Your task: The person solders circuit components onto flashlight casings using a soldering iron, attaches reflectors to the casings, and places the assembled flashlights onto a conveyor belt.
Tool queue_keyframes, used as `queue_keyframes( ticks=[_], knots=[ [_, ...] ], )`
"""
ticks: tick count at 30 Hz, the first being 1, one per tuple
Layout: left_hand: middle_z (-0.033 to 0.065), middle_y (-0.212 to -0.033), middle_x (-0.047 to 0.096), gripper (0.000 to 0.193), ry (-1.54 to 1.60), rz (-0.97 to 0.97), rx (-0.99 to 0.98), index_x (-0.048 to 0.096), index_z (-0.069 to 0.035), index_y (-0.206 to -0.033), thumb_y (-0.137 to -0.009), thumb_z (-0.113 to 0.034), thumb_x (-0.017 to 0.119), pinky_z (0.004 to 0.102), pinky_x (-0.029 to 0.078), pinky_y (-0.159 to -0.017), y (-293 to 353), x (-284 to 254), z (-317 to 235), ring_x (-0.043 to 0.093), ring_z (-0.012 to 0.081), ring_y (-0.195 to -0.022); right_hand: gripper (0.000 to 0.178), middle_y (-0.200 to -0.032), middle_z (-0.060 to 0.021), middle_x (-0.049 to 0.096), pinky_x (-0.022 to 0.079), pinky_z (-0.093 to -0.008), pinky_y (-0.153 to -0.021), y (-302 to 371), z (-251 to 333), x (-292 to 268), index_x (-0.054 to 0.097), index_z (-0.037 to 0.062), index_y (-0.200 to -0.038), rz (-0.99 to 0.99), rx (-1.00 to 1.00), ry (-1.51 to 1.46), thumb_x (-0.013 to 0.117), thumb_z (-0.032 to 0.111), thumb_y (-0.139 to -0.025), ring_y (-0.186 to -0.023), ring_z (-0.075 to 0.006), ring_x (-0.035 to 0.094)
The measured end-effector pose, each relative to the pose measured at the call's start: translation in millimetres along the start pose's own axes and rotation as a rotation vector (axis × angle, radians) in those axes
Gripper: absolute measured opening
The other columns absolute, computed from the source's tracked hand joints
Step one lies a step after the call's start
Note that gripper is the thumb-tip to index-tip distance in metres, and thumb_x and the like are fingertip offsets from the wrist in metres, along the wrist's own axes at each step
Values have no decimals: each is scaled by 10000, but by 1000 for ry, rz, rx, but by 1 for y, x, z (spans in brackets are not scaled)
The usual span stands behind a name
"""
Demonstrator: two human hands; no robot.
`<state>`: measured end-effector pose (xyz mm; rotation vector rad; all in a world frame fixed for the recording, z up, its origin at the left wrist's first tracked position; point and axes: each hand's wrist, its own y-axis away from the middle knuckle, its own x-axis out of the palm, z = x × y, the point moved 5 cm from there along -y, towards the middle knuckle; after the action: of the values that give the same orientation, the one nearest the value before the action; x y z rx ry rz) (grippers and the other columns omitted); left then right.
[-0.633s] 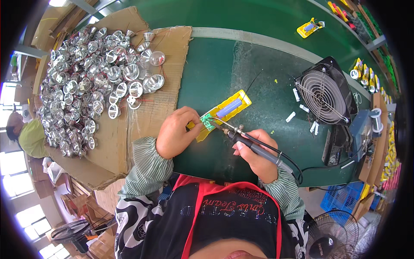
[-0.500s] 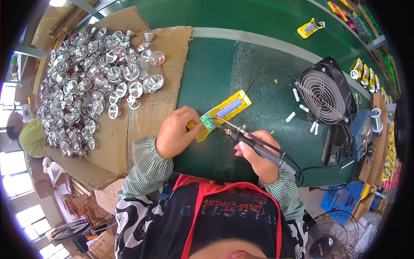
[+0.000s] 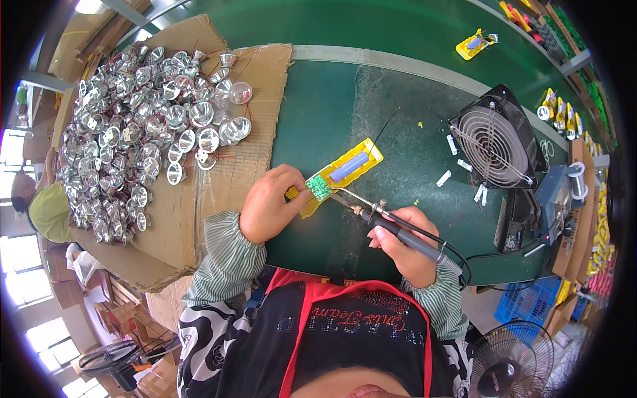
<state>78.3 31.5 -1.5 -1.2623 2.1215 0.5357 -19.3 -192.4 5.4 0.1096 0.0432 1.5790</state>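
Note:
My left hand (image 3: 275, 204) is closed in a pinch at the left edge of a small green circuit board (image 3: 318, 188), its fingertips partly hidden. The board lies over a yellow plastic housing (image 3: 373, 150), which slants up to the right. A purple-blue cylindrical battery (image 3: 350, 166) sits inside that housing, and a thin black wire sticks out past its far end. My right hand (image 3: 408, 249) grips a soldering iron (image 3: 408, 237) with a thin metal feed tube fixed along it. The iron's tip is just right of the board, slightly apart from it.
A heap of silver reflector lamp cups (image 3: 139, 132) covers cardboard (image 3: 262, 132) on the left. To the right stand a black fan (image 3: 494, 139), small white pieces (image 3: 444, 178) and a solder spool (image 3: 578, 182). Another yellow housing (image 3: 474, 44) lies farther back. A person bends at far left.
The soldering iron in my right hand has drawn back a little to the right and toward me, off the circuit board. My left hand stays nearly in place.

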Motion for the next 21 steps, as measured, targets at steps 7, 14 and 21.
queue_keyframes(
  ticks=[7,14,21],
  knots=[
    [120,-880,625,91,-4,-10,73,621,-17,-800,-791,-88,677,395,493,-721,-2,-9,-7,613,315,-813,184,-819,-188,680,579,-304,-639,16,3,-20,519,-52,-1008,-95,55,-25,613,-44,-851,-690,-195,679],
    [86,-1032,596,441,-594,191,406,576,-200,-1227,-816,-53,635,377,490,-810,-44,-14,-31,608,253,-938,172,-821,-168,690,569,-283,-635,31,6,-49,544,-60,-1001,-312,43,-83,632,-38,-854,-677,-163,673],
    [26,-1076,562,621,-1074,613,771,456,-436,-1345,-851,-92,607,330,481,-746,-63,26,-58,610,191,-927,166,-821,-177,685,570,-288,-629,45,7,-67,543,-54,-1010,-408,7,-121,623,-31,-866,-673,-178,672]
  ],
)
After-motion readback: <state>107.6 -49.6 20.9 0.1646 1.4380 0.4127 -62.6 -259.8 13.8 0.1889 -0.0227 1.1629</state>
